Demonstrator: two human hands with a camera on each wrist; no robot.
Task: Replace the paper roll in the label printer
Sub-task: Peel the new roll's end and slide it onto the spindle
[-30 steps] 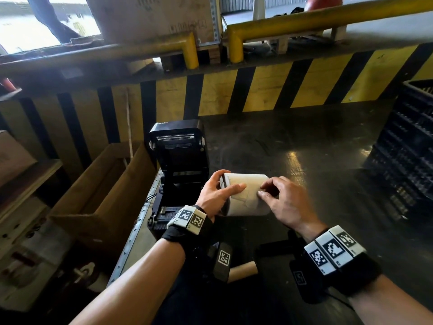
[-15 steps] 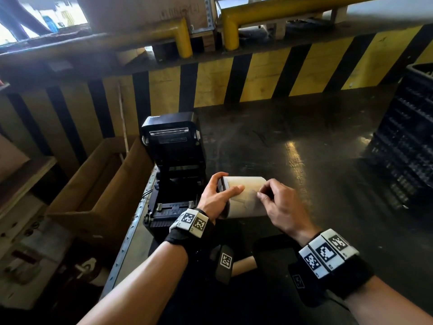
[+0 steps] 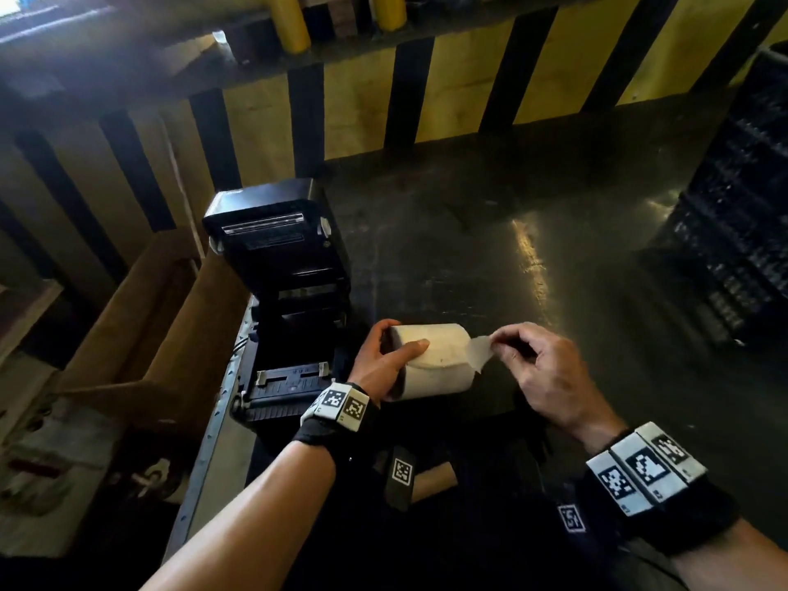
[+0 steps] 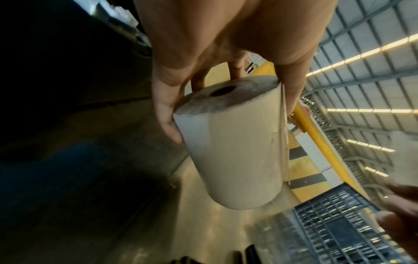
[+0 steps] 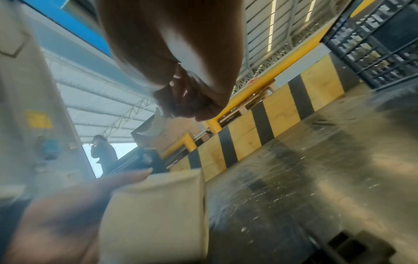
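Paper roll (image 3: 439, 362) w/ left hand (image 3: 383, 360) curled round its end; right hand (image 3: 541, 368) pinching its loose flap (image 3: 481, 351).

cardboard box (image 3: 140, 334) left, black crate (image 3: 742, 249) right.

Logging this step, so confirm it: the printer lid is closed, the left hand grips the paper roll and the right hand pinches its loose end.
One detail is wrong: the printer lid stands open, as the head view shows. The rest holds: the left hand grips the paper roll and the right hand pinches its loose end.
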